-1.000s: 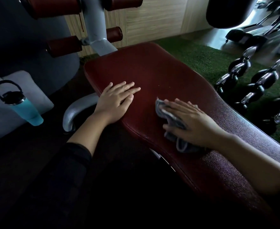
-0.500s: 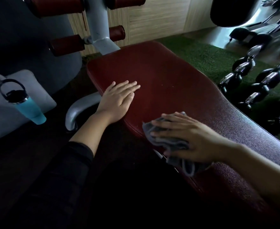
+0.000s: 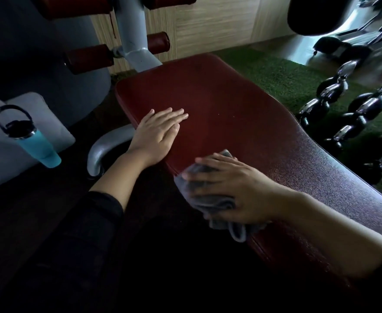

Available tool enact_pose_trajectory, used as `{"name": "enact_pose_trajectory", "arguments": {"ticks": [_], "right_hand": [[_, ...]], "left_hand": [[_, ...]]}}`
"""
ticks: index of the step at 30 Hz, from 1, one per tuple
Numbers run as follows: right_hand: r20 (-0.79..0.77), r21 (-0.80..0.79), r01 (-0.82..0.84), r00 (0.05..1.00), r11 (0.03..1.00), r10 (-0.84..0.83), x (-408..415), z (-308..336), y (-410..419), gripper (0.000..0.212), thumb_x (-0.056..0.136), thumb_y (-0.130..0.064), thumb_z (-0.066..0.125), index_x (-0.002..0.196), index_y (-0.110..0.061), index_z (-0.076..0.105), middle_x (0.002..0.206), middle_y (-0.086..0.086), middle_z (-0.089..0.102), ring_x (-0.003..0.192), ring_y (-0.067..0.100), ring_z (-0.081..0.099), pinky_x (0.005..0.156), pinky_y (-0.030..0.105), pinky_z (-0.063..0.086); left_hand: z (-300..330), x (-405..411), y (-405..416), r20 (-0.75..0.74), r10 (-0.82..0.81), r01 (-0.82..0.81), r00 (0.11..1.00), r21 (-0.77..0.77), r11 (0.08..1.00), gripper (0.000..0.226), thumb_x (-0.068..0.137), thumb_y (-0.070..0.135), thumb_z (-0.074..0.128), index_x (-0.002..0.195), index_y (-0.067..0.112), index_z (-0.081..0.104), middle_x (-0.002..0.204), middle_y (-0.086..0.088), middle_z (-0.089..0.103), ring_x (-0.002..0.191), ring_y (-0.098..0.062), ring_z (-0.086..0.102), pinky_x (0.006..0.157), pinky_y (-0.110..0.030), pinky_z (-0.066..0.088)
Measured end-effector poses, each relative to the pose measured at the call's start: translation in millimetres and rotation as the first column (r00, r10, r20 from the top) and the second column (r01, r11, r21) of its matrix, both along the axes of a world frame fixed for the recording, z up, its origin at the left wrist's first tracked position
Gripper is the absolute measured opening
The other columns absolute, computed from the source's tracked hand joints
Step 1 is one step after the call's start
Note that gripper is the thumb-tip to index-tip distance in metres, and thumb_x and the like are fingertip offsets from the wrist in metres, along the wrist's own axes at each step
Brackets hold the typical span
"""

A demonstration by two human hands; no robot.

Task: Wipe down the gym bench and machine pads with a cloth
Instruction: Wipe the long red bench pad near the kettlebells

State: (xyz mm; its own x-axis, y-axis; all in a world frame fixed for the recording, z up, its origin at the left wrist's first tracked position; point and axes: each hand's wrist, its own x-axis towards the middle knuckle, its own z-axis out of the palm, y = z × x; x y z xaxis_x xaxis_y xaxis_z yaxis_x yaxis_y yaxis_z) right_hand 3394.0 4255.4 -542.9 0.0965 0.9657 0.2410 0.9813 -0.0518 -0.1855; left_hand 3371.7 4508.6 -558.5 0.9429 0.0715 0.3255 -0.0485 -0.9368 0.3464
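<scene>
The grey cloth [image 3: 204,199] is pinned under the right hand [image 3: 232,190] at the near edge of the red bench pad [image 3: 241,123], fingers spread over the bunched fabric and pressing it down; a loop of cloth is seen hanging off the pad's edge below the wrist. Whether the thumb is hooked round the fabric cannot be made out, so this reads as a flat press, not a clenched grip. The left hand [image 3: 157,134] is laid flat and relaxed on the pad's left edge, nothing held, apparently as a brace.

Now the relation that matters: the pad's long axis runs from the far upper left, by the grey frame post [image 3: 133,37], down to the near right under the right forearm. From the cloth, most of the pad's bare surface lies ahead and to the left, toward that post. The cloth is directly under the right hand, so the next sweep is judged to belong to that hand, pushed away along the pad's length. The red roller pads [image 3: 88,58] beyond the post are well apart from both hands and look untouched.
</scene>
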Motion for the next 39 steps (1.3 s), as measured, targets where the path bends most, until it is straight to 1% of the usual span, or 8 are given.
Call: {"name": "enact_pose_trajectory", "arguments": {"ticks": [9,15,18,23,26,29,34,39], "right_hand": [[-0.142,-0.002,0.219,0.966,0.976,-0.217,46.6,10.7,9.7,0.064,0.083,-0.068,0.048,0.139,-0.036,0.046,0.148,-0.023,0.034,0.143,0.004,0.021,0.119,0.042,0.017],[0.071,-0.038,-0.114,0.991,0.993,0.116,-4.0,1.8,33.7,0.049,0.081,-0.049,0.049,0.124,-0.029,0.063,0.141,-0.009,0.052,0.141,0.024,0.033,0.117,0.042,0.018],[-0.073,-0.052,-0.158,0.985,0.986,0.154,3.3,4.7,10.6,0.042,0.083,-0.032,0.059,0.125,-0.027,0.063,0.141,-0.012,0.052,0.145,0.017,0.025,0.119,0.044,0.02],[-0.239,0.08,0.107,0.967,0.991,-0.085,49.7,5.5,-16.1,0.045,0.089,-0.046,0.06,0.131,-0.027,0.058,0.142,-0.015,0.05,0.142,0.01,0.031,0.117,0.046,0.025],[-0.214,0.116,0.375,0.914,0.92,-0.346,84.9,9.3,-7.7,0.056,0.085,-0.066,0.047,0.133,-0.036,0.053,0.138,-0.019,0.05,0.138,0.009,0.037,0.114,0.049,0.028],[-0.191,0.105,0.558,0.824,0.823,-0.534,114.3,18.9,16.7,0.054,0.085,-0.061,0.055,0.133,-0.036,0.053,0.136,-0.011,0.055,0.137,0.012,0.037,0.114,0.041,0.025],[-0.047,0.078,0.638,0.77,0.766,-0.636,133.7,28.8,47.5,0.058,0.086,-0.065,0.049,0.136,-0.035,0.049,0.136,-0.009,0.055,0.134,0.016,0.041,0.108,0.035,0.027],[-0.01,-0.085,0.667,0.742,0.74,-0.67,120.8,21.1,50.2,0.053,0.095,-0.063,0.028,0.145,-0.044,0.031,0.155,-0.019,0.024,0.148,0.016,0.011,0.119,0.036,0.006]], "left_hand": [[2.3,-1.0,-1.0,-0.008,0.004,-0.004,1.0,-0.007,1.0,0.051,0.098,0.038,0.019,0.144,0.031,0.041,0.153,0.014,0.034,0.144,-0.004,0.019,0.118,-0.029,-0.002],[2.7,1.0,0.8,-0.028,0.01,-0.009,1.0,0.007,1.0,0.052,0.097,0.042,0.02,0.144,0.034,0.04,0.153,0.016,0.034,0.144,-0.002,0.02,0.116,-0.026,-0.003],[4.0,1.2,1.2,-0.068,0.003,-0.001,0.998,0.023,1.0,0.046,0.102,0.04,0.022,0.146,0.036,0.035,0.154,0.018,0.029,0.144,0.001,0.015,0.117,-0.026,-0.004],[14.2,4.3,-7.0,-0.072,0.083,-0.077,0.994,0.09,0.993,0.043,0.103,0.036,0.032,0.146,0.034,0.037,0.155,0.015,0.03,0.144,-0.003,0.019,0.119,-0.033,0.005],[21.9,15.7,-20.5,-0.097,0.163,-0.147,0.982,0.148,0.978,0.048,0.102,0.043,0.03,0.149,0.033,0.031,0.157,0.013,0.024,0.145,-0.005,0.016,0.12,-0.038,0.005],[29.4,35.0,-34.1,-0.142,0.179,-0.153,0.974,0.178,0.972,0.053,0.101,0.046,0.027,0.152,0.03,0.024,0.16,0.011,0.018,0.147,-0.007,0.012,0.12,-0.041,0.003],[35.7,73.4,-34.4,-0.26,0.202,-0.158,0.944,0.18,0.971,0.057,0.102,0.046,0.025,0.154,0.026,0.016,0.162,0.007,0.01,0.148,-0.01,0.004,0.12,-0.046,-0.003],[33.1,91.6,-29.7,-0.32,0.233,-0.159,0.919,0.239,0.958,0.059,0.101,0.051,0.016,0.155,0.028,0.007,0.162,0.008,0.001,0.148,-0.009,-0.004,0.119,-0.046,-0.007]]}}
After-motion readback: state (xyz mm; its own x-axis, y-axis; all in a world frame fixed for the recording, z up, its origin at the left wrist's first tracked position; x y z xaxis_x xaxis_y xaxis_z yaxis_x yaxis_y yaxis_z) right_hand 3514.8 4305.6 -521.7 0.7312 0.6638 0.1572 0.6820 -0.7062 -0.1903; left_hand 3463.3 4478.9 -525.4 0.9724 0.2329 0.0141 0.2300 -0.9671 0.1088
